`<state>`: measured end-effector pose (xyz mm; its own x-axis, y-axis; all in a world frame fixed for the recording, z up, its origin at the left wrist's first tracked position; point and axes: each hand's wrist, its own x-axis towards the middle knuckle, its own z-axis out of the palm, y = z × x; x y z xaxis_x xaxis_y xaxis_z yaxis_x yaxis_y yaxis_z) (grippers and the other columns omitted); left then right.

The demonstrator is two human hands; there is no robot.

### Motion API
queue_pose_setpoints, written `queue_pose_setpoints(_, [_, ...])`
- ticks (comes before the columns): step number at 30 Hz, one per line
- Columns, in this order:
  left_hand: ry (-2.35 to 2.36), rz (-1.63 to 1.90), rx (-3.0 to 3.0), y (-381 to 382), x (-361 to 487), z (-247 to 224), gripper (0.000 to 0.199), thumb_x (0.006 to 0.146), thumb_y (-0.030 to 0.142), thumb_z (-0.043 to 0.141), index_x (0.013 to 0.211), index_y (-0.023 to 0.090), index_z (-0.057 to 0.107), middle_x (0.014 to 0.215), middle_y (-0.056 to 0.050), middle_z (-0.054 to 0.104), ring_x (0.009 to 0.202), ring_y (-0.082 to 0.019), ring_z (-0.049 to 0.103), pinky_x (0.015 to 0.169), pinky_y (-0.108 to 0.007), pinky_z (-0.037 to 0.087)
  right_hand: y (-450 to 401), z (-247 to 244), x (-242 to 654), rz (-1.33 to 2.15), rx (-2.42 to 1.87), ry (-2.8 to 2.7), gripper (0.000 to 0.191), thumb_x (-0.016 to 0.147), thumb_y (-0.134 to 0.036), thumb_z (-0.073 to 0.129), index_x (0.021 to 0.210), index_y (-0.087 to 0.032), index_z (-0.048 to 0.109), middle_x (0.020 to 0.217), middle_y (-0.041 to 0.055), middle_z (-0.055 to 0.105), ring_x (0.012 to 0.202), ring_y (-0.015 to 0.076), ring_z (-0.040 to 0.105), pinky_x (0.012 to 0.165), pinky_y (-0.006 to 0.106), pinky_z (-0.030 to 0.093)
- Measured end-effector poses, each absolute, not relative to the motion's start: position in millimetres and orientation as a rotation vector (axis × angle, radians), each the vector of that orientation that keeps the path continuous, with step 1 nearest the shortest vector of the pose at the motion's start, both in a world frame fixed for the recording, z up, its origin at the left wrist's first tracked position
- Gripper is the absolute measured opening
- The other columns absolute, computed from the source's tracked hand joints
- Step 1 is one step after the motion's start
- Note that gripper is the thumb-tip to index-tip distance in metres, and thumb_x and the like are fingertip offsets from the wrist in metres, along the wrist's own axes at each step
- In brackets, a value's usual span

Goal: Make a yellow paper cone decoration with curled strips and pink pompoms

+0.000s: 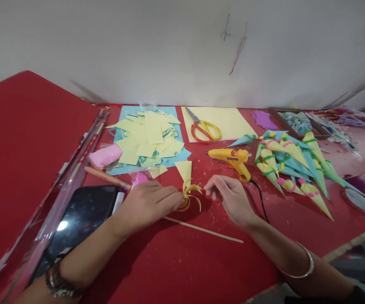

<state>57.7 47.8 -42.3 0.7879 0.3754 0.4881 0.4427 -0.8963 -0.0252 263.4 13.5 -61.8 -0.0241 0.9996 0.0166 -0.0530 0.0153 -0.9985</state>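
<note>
As L grip (153, 203) pinches ylw paper curls (186, 196), they fan approx. R.

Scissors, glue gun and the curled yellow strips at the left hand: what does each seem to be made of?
Scissors: grey, metallic-looking blades, probably steel; smooth red and yellow handles, likely plastic.
Glue gun: hard plastic, most likely, from its moulded, evenly yellow shell.
Curled strips: probably paper, being thin and fairly matte, though blur leaves thin plastic possible.
</note>
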Motion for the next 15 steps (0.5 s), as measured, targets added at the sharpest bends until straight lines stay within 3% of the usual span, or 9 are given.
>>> queue_pose_setpoints(3, [-0.581, -0.752, -2.849, 48.6, 57.8, -41.4, 0.018, 0.087, 0.019, 0.037, 0.075, 0.019, 0.05, 0.061, 0.004, 0.059, 0.052, -0.008, 0.049, 0.055, -0.021, 0.038, 13.0, -59.1, 262.8, 1.187, -1.192, -1.221, 0.018, 0.078, -0.026, 0.052, 0.062, -0.018, 0.057, 0.055, -0.0037, 0.052, 0.048, 0.0066, 0.045, 0.047, 0.019, 0.037])
queue_pose_setpoints(6, [-0.606, -0.762, -2.845, 48.7, 57.6, -41.7, 0.017, 0.087, 0.019, 0.037, 0.074, 0.02, 0.049, 0.061, 0.004, 0.059, 0.052, -0.008, 0.05, 0.055, -0.021, 0.038, 13.5, -57.9, 262.3, 1.114, -1.233, -1.256, 0.004, 0.074, -0.021, 0.055, 0.073, -0.02, 0.059, 0.067, -0.0022, 0.057, 0.059, 0.0088, 0.051, 0.055, 0.02, 0.043])
queue_pose_setpoints(8, [-0.613, -0.777, -2.843, 48.6, 57.0, -42.5, 0.014, 0.086, 0.018, 0.039, 0.075, 0.02, 0.048, 0.062, 0.005, 0.059, 0.052, -0.007, 0.05, 0.055, -0.021, 0.038, 13.9, -57.5, 262.2, 1.055, -1.226, -1.306, 0.011, 0.077, -0.021, 0.051, 0.081, -0.021, 0.061, 0.075, -0.0004, 0.058, 0.067, 0.0099, 0.053, 0.06, 0.021, 0.044])
queue_pose_setpoints(11, [-0.593, -0.82, -2.841, 48.6, 55.9, -43.0, 0.009, 0.084, 0.016, 0.043, 0.078, 0.02, 0.048, 0.065, 0.004, 0.061, 0.054, -0.008, 0.052, 0.055, -0.021, 0.038, 12.8, -56.0, 261.9, 0.969, -1.218, -1.37, 0.018, 0.082, -0.021, 0.044, 0.088, -0.022, 0.061, 0.079, -0.0001, 0.055, 0.056, 0.0071, 0.049, 0.052, 0.02, 0.042])
queue_pose_setpoints(15, [-0.546, -0.887, -2.821, 48.3, 55.9, -40.7, 0.004, 0.084, 0.015, 0.045, 0.082, 0.018, 0.048, 0.07, 0.003, 0.064, 0.056, -0.009, 0.054, 0.054, -0.021, 0.038, 7.2, -53.3, 259.3, 0.788, -1.162, -1.609, 0.009, 0.079, -0.021, 0.052, 0.082, -0.021, 0.06, 0.076, 0.0008, 0.055, 0.056, 0.009, 0.048, 0.049, 0.021, 0.041])
